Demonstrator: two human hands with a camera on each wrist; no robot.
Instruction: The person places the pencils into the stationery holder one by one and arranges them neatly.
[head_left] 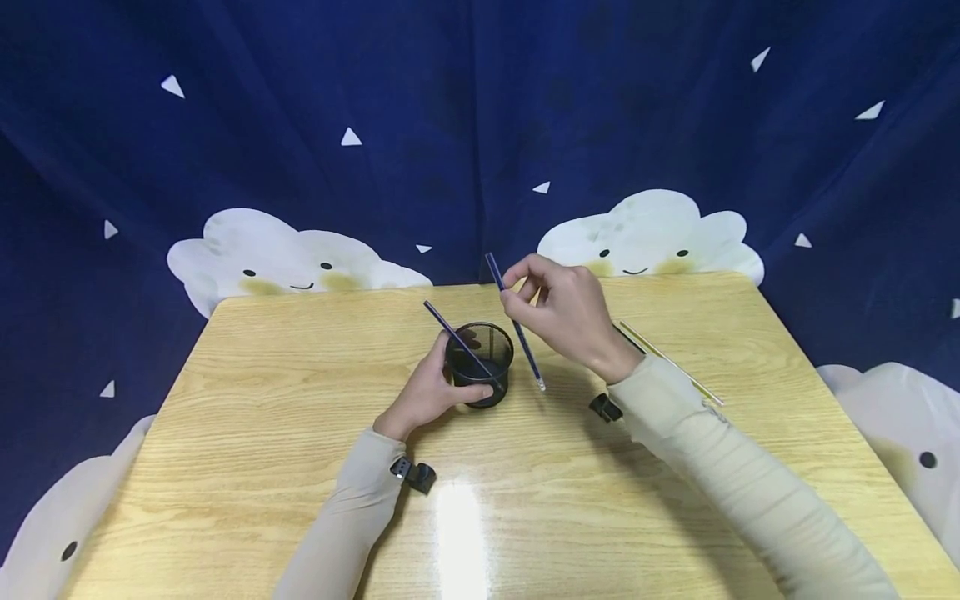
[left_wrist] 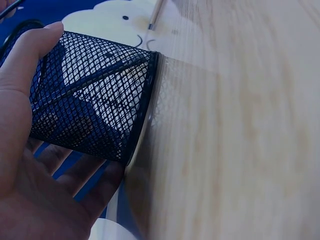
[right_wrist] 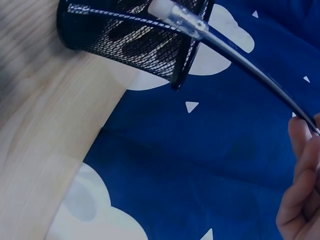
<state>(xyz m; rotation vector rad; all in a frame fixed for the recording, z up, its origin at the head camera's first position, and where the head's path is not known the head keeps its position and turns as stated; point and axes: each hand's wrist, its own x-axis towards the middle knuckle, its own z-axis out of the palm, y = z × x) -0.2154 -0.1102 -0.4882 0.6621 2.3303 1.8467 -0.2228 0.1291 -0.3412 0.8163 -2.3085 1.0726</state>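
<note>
A black mesh pencil cup (head_left: 501, 390) stands upright on the table, and my left hand (head_left: 426, 392) grips it round the side. In the left wrist view the thumb lies across the mesh wall (left_wrist: 105, 95), with the fingers on its other side. One dark pencil (head_left: 441, 320) leans inside the cup, its upper end past the rim to the left. My right hand (head_left: 570, 312) pinches a second dark pencil (head_left: 527, 354) near its upper part. This pencil slants beside the cup, apart from the table, with its white eraser (right_wrist: 162, 9) end down.
Right of the cup, a yellowish pencil (head_left: 675, 367) and a dark pencil (head_left: 630, 338) lie on the wooden table (head_left: 300, 400), partly behind my right forearm. A dark blue curtain (head_left: 450, 125) with clouds hangs behind the table's far edge.
</note>
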